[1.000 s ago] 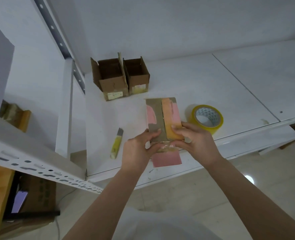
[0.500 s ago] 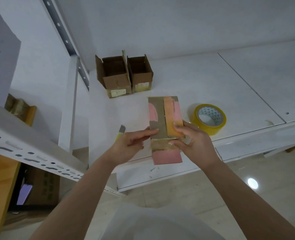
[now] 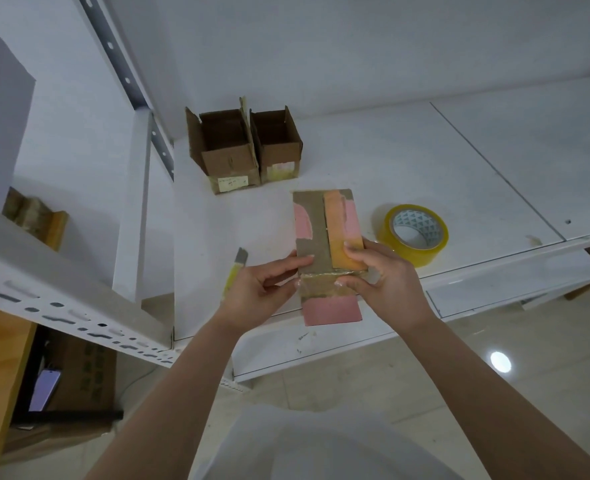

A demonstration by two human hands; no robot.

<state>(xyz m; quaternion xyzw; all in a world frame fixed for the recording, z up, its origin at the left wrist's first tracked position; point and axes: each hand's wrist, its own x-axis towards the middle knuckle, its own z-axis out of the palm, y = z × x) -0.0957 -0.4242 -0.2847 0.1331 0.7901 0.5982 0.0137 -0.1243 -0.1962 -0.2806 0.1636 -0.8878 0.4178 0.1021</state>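
Observation:
A flat pink box (image 3: 324, 230) patched with brown and orange tape lies lengthwise at the front of the white shelf (image 3: 425, 161), its near end sticking out over the edge. A band of clear tape crosses it near my hands. My right hand (image 3: 376, 271) grips the box's right side, thumb on the orange strip and fingers curled round the edge. The fingers of my left hand (image 3: 262, 285) reach out and press on the box's left edge at the tape band.
A roll of yellow tape (image 3: 413, 233) lies right of the box. A yellow utility knife (image 3: 234, 271) is partly hidden behind my left hand. Two open cardboard boxes (image 3: 245, 147) stand at the back left. A perforated shelf rail (image 3: 61, 306) juts in at left.
My left hand has slid from on top of the box's near end to its left edge, fingers now stretched out. The camera view shifted slightly; the box and right hand stay put.

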